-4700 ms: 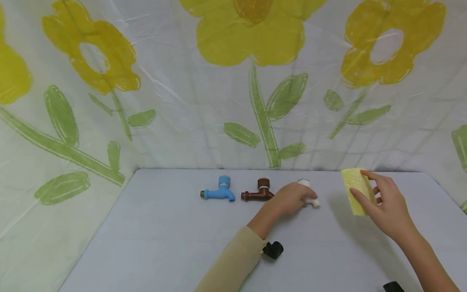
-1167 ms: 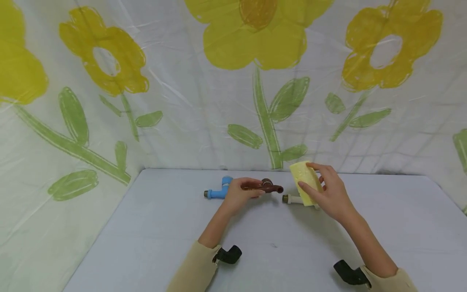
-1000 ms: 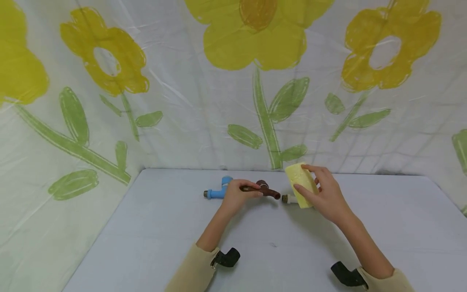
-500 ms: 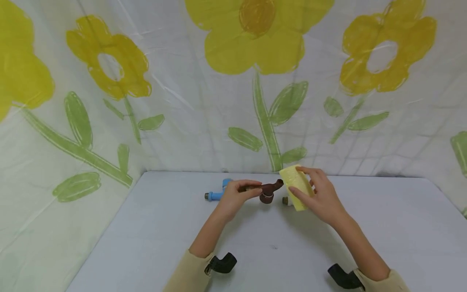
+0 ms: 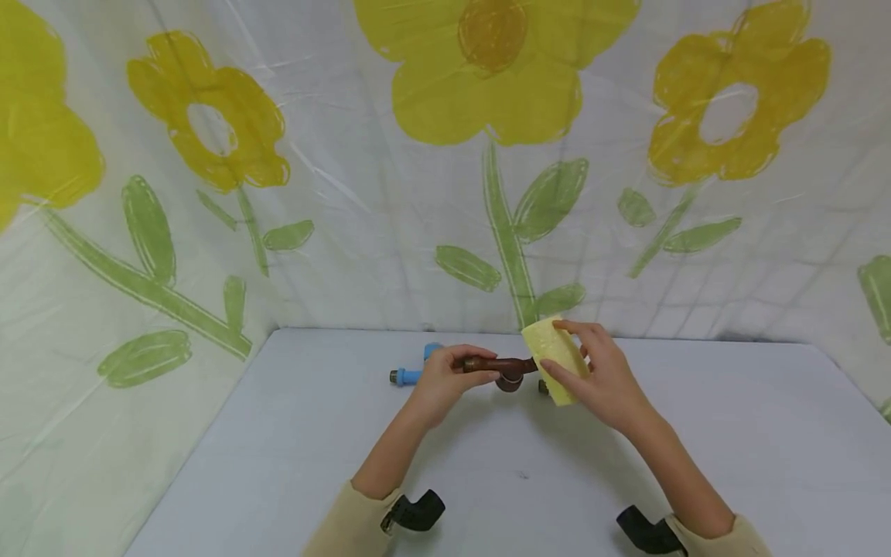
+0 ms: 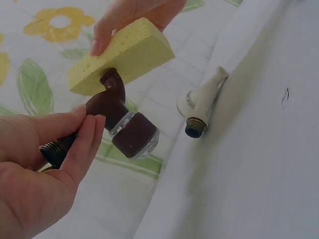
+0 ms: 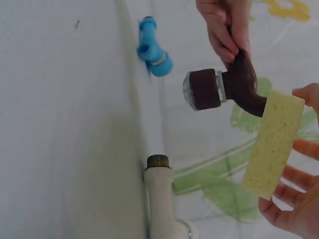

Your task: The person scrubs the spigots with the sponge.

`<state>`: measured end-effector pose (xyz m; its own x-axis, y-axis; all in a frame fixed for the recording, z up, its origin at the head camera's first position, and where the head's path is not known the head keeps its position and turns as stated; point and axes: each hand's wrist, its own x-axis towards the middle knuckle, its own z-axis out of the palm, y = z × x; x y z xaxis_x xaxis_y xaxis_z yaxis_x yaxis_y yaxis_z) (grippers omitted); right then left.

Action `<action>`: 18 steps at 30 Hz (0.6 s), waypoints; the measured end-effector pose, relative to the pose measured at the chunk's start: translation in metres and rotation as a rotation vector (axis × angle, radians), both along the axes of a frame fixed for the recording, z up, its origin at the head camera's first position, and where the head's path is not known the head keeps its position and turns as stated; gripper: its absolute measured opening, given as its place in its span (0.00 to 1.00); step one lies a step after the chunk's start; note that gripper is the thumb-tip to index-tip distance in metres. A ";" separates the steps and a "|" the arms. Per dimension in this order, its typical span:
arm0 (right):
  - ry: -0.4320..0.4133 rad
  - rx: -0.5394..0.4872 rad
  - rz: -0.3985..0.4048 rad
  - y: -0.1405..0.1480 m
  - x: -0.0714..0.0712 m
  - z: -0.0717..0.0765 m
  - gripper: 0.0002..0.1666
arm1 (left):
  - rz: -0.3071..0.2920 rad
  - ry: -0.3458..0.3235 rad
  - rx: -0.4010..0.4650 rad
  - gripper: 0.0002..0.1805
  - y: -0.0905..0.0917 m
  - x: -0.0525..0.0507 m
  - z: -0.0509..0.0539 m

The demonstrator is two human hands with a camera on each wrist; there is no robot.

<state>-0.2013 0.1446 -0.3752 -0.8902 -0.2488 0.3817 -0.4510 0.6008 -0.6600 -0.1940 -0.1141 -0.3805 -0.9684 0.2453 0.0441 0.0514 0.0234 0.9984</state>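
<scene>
Head view: your L hand pinches the brown tap by its inlet pipe, thumb & fingers nearly closed, holding it up off the table. Your R hand grips the yellow sponge, thumb opp. fingers, at the tap's spout end. Blue tap is on the table, partly hidden behind your L hand.

L wrist view: spout mouth touches the sponge; white tap lies on the table, apart from the brown one.

R wrist view: your R fingers bend part-way round the sponge's edges, sponge's width apart; brown tap's knob sticks out sideways.
</scene>
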 end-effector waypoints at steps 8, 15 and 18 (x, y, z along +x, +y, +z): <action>-0.007 0.005 0.015 -0.001 0.003 0.000 0.34 | -0.028 -0.066 0.125 0.15 -0.002 0.001 -0.001; -0.011 0.034 0.025 0.000 0.004 0.000 0.35 | -0.014 -0.137 0.239 0.17 0.001 -0.002 -0.005; -0.021 0.043 0.038 0.001 0.006 0.000 0.35 | -0.003 -0.135 0.216 0.17 0.000 -0.004 -0.006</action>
<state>-0.1950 0.1458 -0.3754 -0.8875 -0.2979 0.3516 -0.4602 0.6116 -0.6436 -0.1975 -0.1143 -0.3866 -0.9683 0.2474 -0.0342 -0.0834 -0.1911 0.9780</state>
